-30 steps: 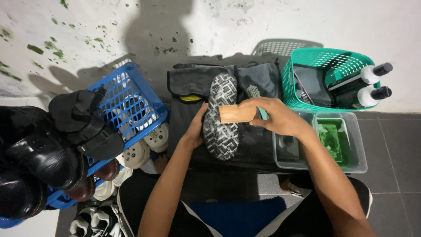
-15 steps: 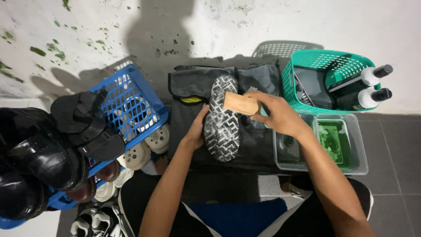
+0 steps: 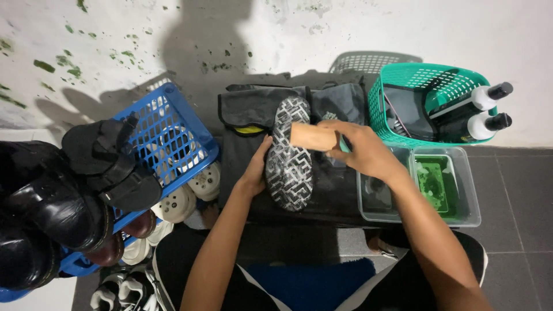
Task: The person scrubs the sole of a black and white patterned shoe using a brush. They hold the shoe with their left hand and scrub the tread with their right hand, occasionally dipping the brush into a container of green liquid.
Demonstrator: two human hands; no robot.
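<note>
Head view: the left hand (image 3: 253, 173) cups the side of a shoe (image 3: 289, 154) turned sole up on a dark mat (image 3: 340, 190). Closed around a wooden brush (image 3: 314, 137), the right hand (image 3: 363, 151) presses it against the sole's upper part, beside a green basket (image 3: 426, 103).

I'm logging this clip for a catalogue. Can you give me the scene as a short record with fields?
left hand: holds the shoe, sole up
right hand: presses a wooden brush on the sole
under shoe: dark bag
right side: green basket with two bottles; clear tray of green liquid
left side: blue crate, black shoes
</note>
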